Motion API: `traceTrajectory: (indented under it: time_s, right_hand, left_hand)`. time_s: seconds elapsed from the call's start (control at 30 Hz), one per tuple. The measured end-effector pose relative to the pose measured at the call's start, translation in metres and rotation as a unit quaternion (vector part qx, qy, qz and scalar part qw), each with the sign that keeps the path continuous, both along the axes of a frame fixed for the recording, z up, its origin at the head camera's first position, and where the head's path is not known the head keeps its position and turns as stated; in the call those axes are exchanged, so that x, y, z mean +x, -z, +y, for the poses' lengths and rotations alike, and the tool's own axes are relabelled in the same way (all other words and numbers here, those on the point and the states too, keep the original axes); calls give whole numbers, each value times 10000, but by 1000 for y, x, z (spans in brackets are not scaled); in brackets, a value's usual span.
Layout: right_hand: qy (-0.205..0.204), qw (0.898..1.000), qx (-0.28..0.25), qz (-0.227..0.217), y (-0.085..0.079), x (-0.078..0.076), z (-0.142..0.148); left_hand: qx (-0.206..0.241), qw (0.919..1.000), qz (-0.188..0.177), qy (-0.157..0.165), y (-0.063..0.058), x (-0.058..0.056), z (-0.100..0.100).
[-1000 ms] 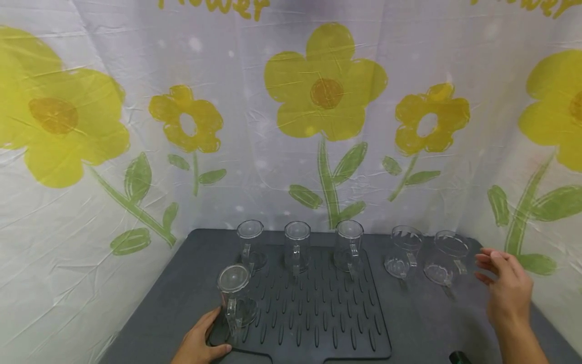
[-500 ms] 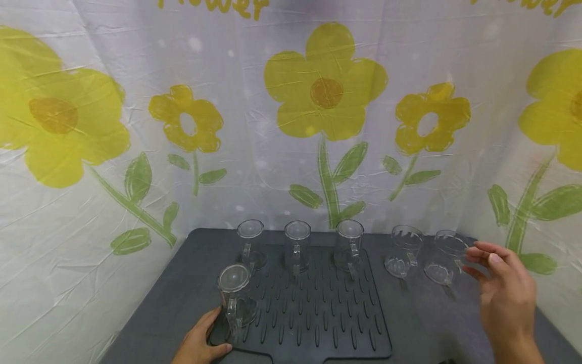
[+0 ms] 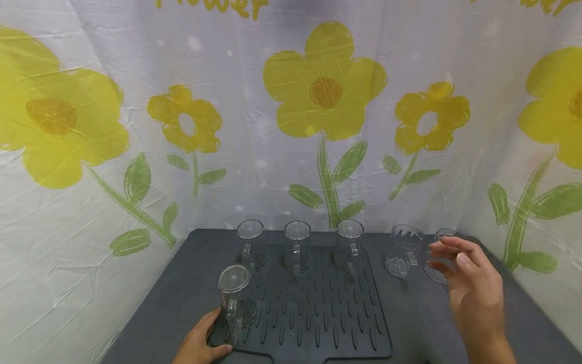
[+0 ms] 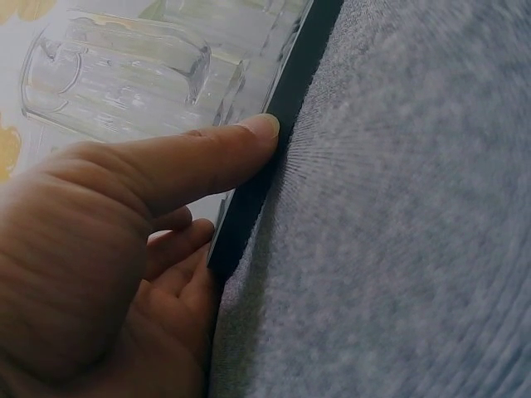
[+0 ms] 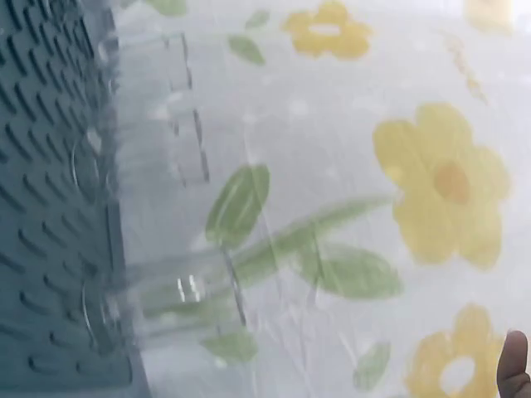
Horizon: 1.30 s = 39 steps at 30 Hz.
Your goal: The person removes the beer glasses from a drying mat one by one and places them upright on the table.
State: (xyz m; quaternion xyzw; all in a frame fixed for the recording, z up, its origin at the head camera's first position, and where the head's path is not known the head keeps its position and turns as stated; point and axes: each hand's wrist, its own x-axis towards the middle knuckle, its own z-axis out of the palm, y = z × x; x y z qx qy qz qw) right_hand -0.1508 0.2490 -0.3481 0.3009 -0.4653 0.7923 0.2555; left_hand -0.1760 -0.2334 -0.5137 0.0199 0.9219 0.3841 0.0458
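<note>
My left hand (image 3: 197,338) holds the front left corner of a dark ribbed drying mat (image 3: 318,328), thumb on the front edge and fingers along the side. Just beyond it, a clear glass mug (image 3: 234,279) stands upside down on the mat. To the right, my right hand (image 3: 475,290) hovers with fingers loosely bent and nothing in them. It partly hides an upright glass mug (image 3: 435,273) on the table. Another upright glass mug (image 3: 404,253) stands to the left of that one. Only a fingertip (image 5: 514,365) of this hand shows in the right wrist view.
Along the mat's back edge stand three upside-down glass mugs, at left (image 3: 251,245), middle (image 3: 297,247) and right (image 3: 349,247). The dark grey table (image 3: 154,303) ends against a white curtain (image 3: 254,167) printed with yellow flowers.
My right hand has moved left from beside the rightmost mug to in front of it, now covering part of it. My left hand and the mugs have stayed put.
</note>
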Motion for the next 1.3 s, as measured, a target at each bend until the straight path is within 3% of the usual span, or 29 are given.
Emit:
traceTrajectory:
  time_s: [0.2,0.4,0.77,1.3]
  right_hand:
    - [-316,9974,494,431,-5,3,-26]
    - [-602,9934,822,519,-1,1,-49]
    - [-208,9893,1430,-212,1,4,-86]
    - [-314,9803,1790,-779,17,-1,-134]
  left_hand:
    - [92,9999,43,16,1,0,0]
    - [123,9999,-16,44,0,0,0]
    - [35,10000,2,-26,0,0,1]
    - [212,9998,-33,-26,2,-2,1]
